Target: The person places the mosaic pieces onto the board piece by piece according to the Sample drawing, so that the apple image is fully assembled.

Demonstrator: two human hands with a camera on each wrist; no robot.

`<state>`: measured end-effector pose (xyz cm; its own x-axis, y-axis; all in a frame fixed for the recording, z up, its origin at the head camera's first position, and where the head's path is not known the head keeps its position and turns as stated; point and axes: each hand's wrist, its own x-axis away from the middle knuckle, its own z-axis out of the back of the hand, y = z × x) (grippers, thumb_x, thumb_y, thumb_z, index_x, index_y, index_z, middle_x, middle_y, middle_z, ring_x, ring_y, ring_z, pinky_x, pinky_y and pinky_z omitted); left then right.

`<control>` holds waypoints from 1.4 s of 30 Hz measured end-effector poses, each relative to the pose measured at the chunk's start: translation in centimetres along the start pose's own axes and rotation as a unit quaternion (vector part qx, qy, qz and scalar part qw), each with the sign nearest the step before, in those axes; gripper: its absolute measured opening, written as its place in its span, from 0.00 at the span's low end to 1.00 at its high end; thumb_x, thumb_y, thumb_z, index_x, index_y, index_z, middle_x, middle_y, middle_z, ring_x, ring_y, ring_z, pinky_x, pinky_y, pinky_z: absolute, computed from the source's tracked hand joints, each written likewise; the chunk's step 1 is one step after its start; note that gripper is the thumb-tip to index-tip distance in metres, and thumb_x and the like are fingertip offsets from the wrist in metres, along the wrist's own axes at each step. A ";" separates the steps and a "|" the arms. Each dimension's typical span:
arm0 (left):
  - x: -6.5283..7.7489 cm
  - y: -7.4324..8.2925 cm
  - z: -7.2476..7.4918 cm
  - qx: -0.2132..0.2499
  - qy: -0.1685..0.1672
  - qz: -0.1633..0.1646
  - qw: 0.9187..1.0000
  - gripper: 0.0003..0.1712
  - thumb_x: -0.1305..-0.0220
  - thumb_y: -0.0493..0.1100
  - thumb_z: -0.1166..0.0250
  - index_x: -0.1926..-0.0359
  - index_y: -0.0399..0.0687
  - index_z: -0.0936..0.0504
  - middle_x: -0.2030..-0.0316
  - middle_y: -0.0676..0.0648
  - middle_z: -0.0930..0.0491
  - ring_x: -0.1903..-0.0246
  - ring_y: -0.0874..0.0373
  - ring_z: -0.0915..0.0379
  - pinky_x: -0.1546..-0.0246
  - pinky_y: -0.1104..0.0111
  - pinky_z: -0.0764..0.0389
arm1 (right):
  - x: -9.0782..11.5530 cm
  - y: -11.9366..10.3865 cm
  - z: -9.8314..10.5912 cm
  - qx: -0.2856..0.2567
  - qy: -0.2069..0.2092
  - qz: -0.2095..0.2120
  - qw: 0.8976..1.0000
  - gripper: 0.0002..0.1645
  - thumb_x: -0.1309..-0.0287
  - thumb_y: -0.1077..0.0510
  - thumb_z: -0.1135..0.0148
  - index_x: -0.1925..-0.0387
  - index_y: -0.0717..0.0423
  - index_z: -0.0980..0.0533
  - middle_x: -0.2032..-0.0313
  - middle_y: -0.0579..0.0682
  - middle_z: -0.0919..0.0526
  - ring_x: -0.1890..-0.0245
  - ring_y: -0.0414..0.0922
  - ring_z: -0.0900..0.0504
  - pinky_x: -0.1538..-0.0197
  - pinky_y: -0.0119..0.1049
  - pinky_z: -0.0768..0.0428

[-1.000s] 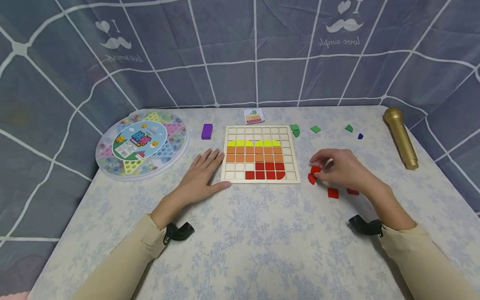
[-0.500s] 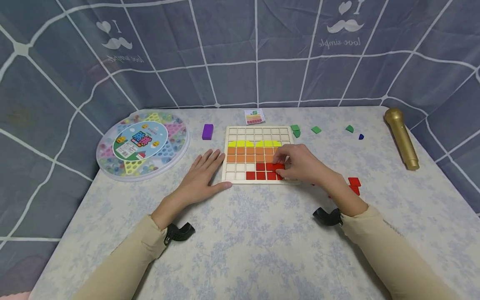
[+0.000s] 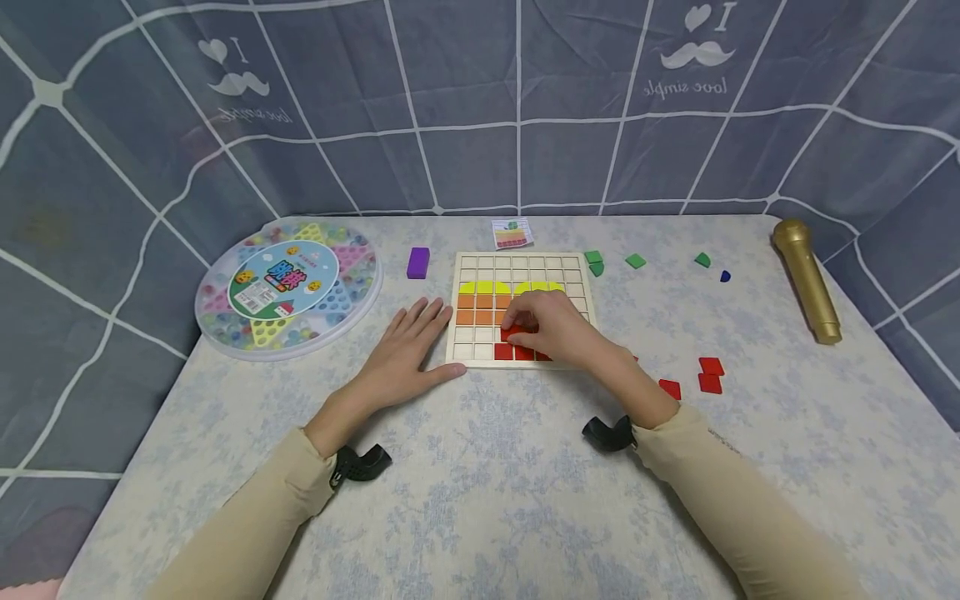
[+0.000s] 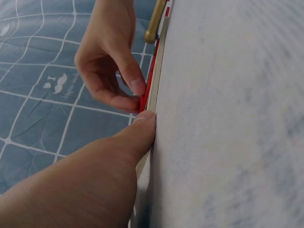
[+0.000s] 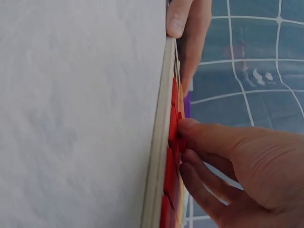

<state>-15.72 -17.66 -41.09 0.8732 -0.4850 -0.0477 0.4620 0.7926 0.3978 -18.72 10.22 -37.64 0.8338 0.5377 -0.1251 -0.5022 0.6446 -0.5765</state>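
A wooden grid board (image 3: 463, 333) lies flat, with yellow, orange and red tiles in its cells. Over its lower middle cells, my right hand (image 3: 558, 329) pinches a small red tile (image 3: 512, 332) between thumb and fingers. In the right wrist view the held tile (image 5: 181, 142) is right at the row of red tiles (image 5: 169, 173). My left hand (image 3: 401, 358) lies on the table with fingers spread, fingertips at the board's left edge. Its thumb (image 4: 137, 133) presses the board's near left corner. The right hand covers the board's lower right part in the head view.
Loose red tiles (image 3: 710, 383) lie right of the board. Green tiles (image 3: 636, 261) and a small blue piece (image 3: 725, 276) are farther back. A gold microphone (image 3: 808, 283) lies far right. At left are a purple block (image 3: 418, 263) and a round game box (image 3: 213, 333); a pattern card (image 3: 512, 233) lies behind.
My right hand has come left from the loose red tiles onto the board, carrying red tile material, and has shifted farther left along the red row. The left hand stays put.
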 end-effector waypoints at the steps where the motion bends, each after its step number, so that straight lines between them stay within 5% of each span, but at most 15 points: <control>1: 0.0 0.0 0.0 0.000 0.000 -0.001 1.000 0.56 0.29 0.66 0.35 0.15 0.44 0.50 0.15 0.41 0.54 0.15 0.43 0.65 0.16 0.45 0.64 | 0.0 -0.1 -0.1 -0.001 0.003 0.000 1.000 0.07 0.39 0.62 0.23 0.60 0.55 0.13 0.65 0.47 0.13 0.66 0.43 0.19 0.57 0.38 0.18; 10: 0.0 0.1 0.1 0.003 -0.003 0.002 1.000 0.56 0.29 0.66 0.35 0.15 0.45 0.50 0.15 0.41 0.54 0.15 0.43 0.66 0.16 0.45 0.63 | -0.1 -0.3 -0.6 0.000 0.013 0.024 1.000 0.05 0.39 0.63 0.24 0.61 0.56 0.11 0.63 0.48 0.10 0.62 0.42 0.12 0.52 0.40 0.12; 28: 0.0 0.0 -0.1 0.000 0.001 -0.004 1.000 0.56 0.29 0.65 0.35 0.15 0.44 0.49 0.15 0.40 0.54 0.15 0.41 0.66 0.17 0.42 0.63 | 0.4 -0.1 -0.4 0.002 0.031 0.019 0.999 0.04 0.39 0.63 0.23 0.62 0.56 0.11 0.66 0.46 0.11 0.67 0.41 0.15 0.59 0.37 0.14; 42: 0.1 0.0 0.0 -0.003 0.001 -0.007 1.000 0.56 0.29 0.64 0.35 0.15 0.43 0.49 0.15 0.39 0.54 0.15 0.41 0.65 0.16 0.43 0.63 | 5.6 3.3 4.7 -0.003 0.046 -0.047 0.998 0.06 0.38 0.63 0.25 0.59 0.57 0.12 0.61 0.49 0.10 0.59 0.47 0.13 0.51 0.48 0.11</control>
<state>-15.64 -17.66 -41.11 0.8670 -0.4952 -0.0560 0.4753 0.7879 0.3915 -16.78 17.97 -36.47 0.8950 0.4226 -0.1430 -0.4191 0.6864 -0.5943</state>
